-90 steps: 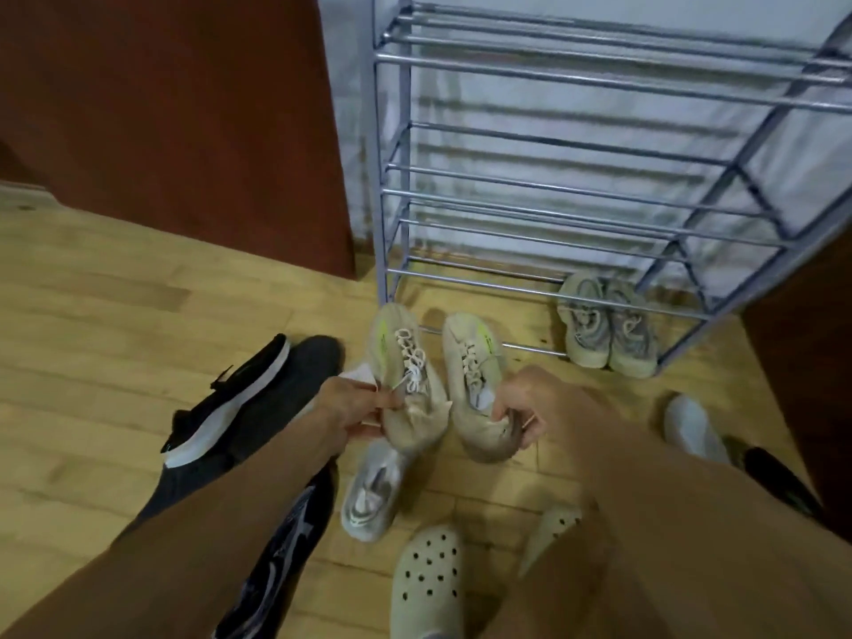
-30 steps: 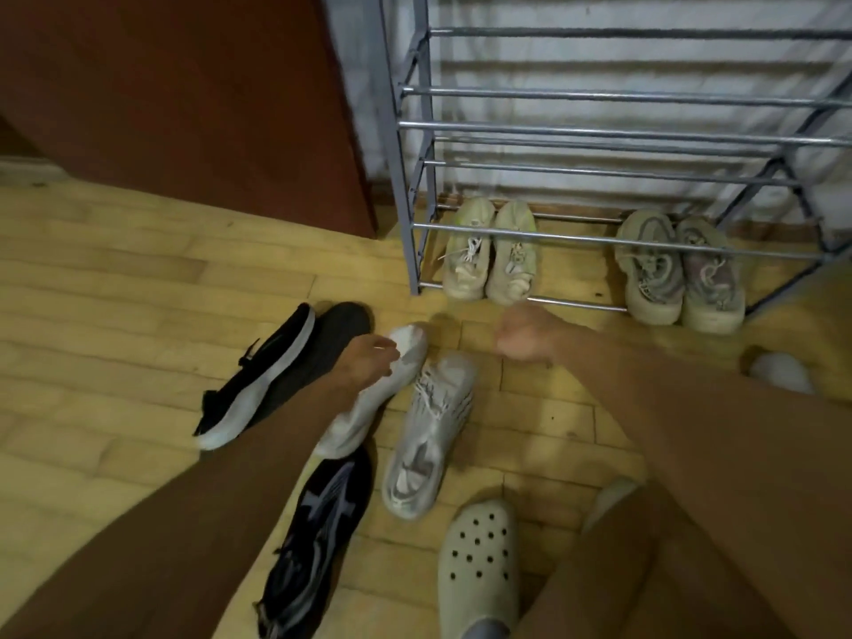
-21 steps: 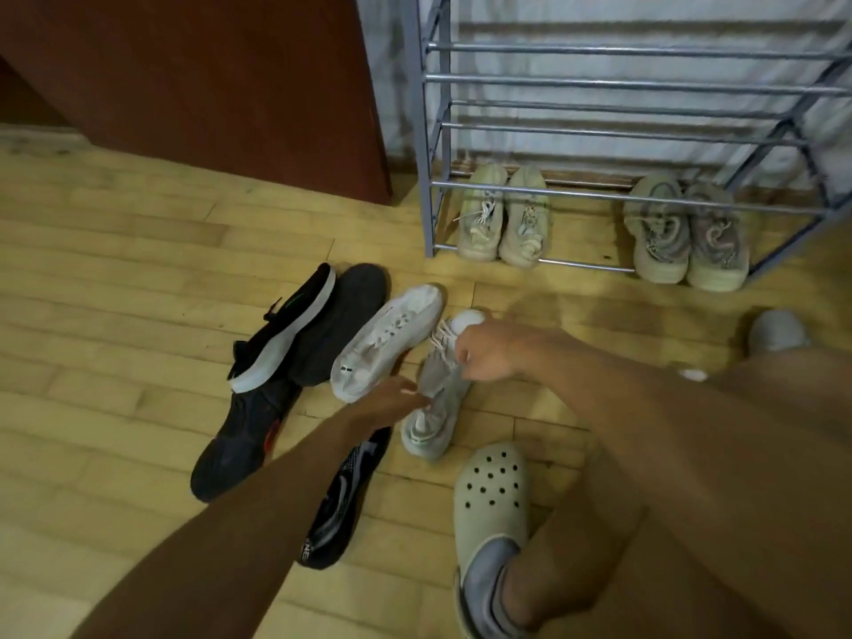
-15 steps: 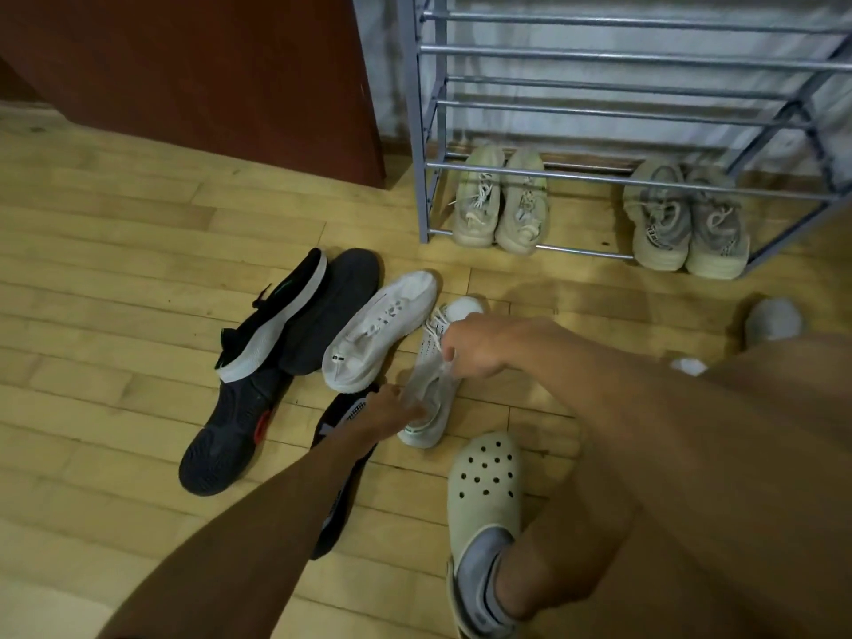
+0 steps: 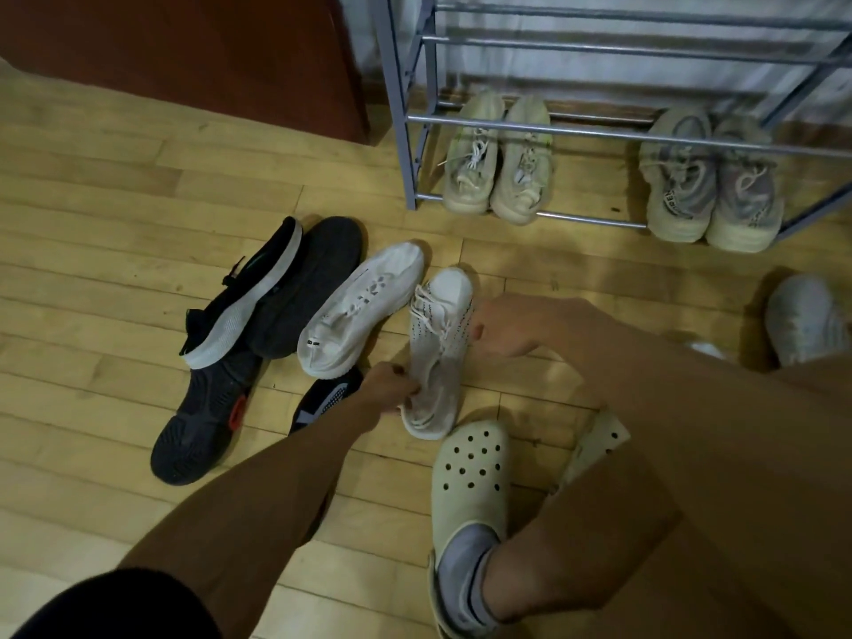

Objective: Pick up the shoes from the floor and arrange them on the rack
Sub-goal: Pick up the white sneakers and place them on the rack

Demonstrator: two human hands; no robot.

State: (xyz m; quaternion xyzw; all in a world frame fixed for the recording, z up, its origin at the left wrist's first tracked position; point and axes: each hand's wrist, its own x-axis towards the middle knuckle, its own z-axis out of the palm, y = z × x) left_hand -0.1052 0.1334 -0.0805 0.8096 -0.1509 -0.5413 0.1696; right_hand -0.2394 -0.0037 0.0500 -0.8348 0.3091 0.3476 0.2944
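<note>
A white knit sneaker (image 5: 438, 357) lies upright on the wooden floor, toe toward the rack. My left hand (image 5: 389, 392) pinches its heel collar. My right hand (image 5: 502, 329) holds its right side near the laces. Its mate, a second white sneaker (image 5: 359, 306), lies on its side just to the left, untouched. The grey metal shoe rack (image 5: 415, 117) stands at the back; on its bottom bars sit a beige pair (image 5: 500, 163) at the left and a grey-beige pair (image 5: 710, 182) at the right.
Left of the white pair lie several black shoes (image 5: 258, 292), some sole-up, one (image 5: 322, 398) partly under my left arm. I wear pale clogs (image 5: 470, 477). A grey shoe (image 5: 807, 315) lies at the right edge. A dark red cabinet (image 5: 184, 53) stands behind.
The beige pair went from my hands onto the rack's bottom bars. Both hands then came back to the floor and took hold of the right white sneaker.
</note>
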